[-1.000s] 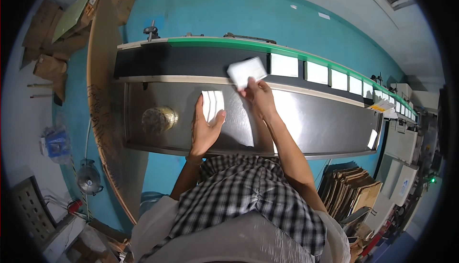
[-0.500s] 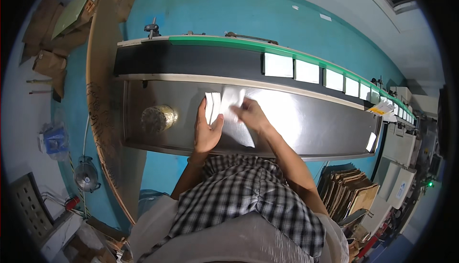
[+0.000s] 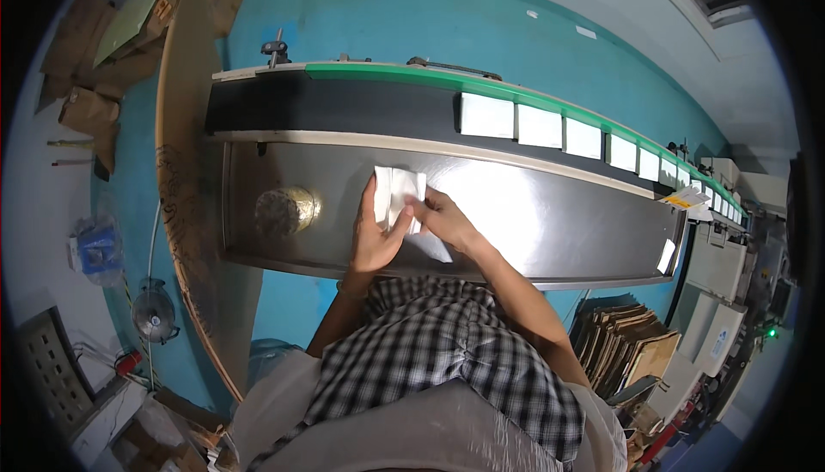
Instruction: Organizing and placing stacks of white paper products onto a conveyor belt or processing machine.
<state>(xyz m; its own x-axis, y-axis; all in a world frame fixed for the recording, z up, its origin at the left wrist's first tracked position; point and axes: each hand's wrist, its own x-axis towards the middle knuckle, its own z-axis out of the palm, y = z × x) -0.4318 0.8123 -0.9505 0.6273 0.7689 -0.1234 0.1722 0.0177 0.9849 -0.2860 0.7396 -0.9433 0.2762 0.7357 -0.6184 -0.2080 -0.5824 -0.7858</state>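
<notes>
Over the metal tray (image 3: 344, 158), my left hand (image 3: 375, 240) is closed round a small wad of folded white paper (image 3: 388, 188), with the thumb on its near face. My right hand (image 3: 450, 221) has come against the right side of this wad, its fingers bent and pinching the paper there. Some of those fingertips are hidden by the paper and the left thumb. Just below the hands, a loose pale sheet (image 3: 434, 247) lies on the tray or shines there as a reflection; I cannot tell which. Left of my hands sits a yellowish roll of tape (image 3: 288, 211).
Beyond the tray runs a dark conveyor belt (image 3: 344, 109) with a green guide rail (image 3: 387, 75). Several white flat packets (image 3: 487, 115) stand in a row along it to the right. A cardboard sheet (image 3: 185, 171) borders the left side. Stacked cardboard (image 3: 623, 347) is at the lower right.
My right hand has moved left and down against the paper, which now looks more gathered together. The white packets on the belt have shifted to the left.
</notes>
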